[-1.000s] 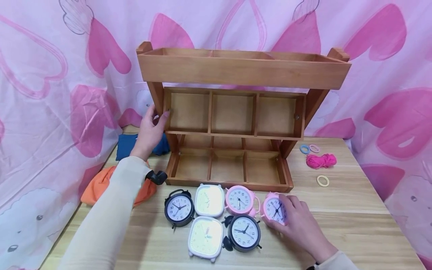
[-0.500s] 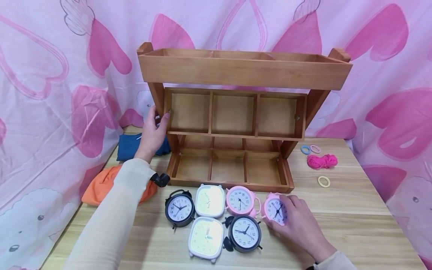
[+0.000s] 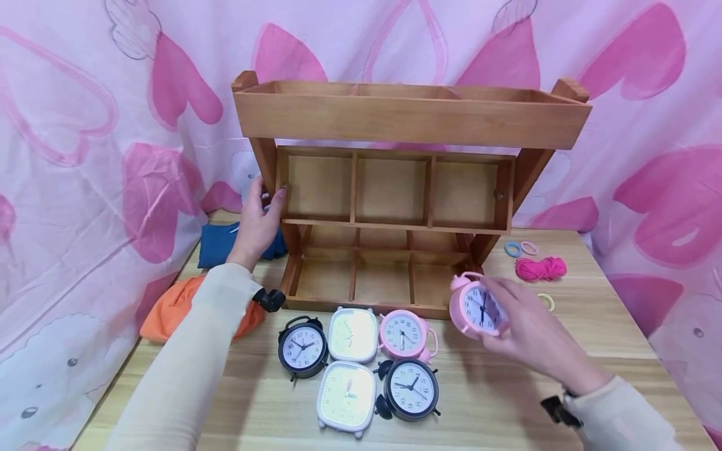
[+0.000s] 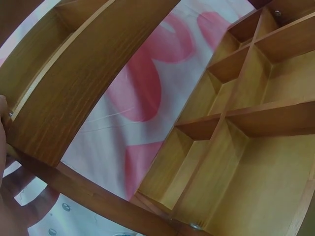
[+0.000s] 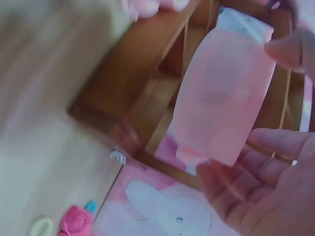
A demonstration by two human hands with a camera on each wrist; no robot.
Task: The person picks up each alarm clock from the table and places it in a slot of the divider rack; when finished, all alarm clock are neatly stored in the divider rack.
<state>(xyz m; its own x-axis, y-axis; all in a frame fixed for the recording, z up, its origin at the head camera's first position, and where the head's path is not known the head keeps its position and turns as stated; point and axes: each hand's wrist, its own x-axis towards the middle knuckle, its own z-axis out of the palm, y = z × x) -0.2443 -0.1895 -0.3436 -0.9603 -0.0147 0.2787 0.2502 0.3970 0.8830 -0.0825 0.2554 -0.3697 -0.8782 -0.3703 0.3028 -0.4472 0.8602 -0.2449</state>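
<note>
My right hand [image 3: 524, 326] grips a pink twin-bell alarm clock [image 3: 479, 308] by its side, held up off the table in front of the shelf's lower right compartment. The right wrist view shows the back of this pink clock [image 5: 221, 93] between thumb and fingers. My left hand [image 3: 256, 225] holds the left upright of the wooden three-tier shelf [image 3: 406, 119], thumb on the front at the middle tray. In the left wrist view, part of the hand [image 4: 15, 196] shows around the wood at the left edge. Each tier is divided into three compartments.
In front of the shelf lie a black clock [image 3: 303, 347], two white clocks [image 3: 346, 396], another pink clock [image 3: 403, 335] and a second black clock [image 3: 410, 388]. Orange cloth [image 3: 169, 310] and blue cloth [image 3: 217, 244] lie left; pink yarn [image 3: 540, 269] and several rings [image 3: 512, 249] lie right.
My right hand has lifted the pink alarm clock off the table, up and slightly right toward the shelf. The left hand has stayed on the shelf.
</note>
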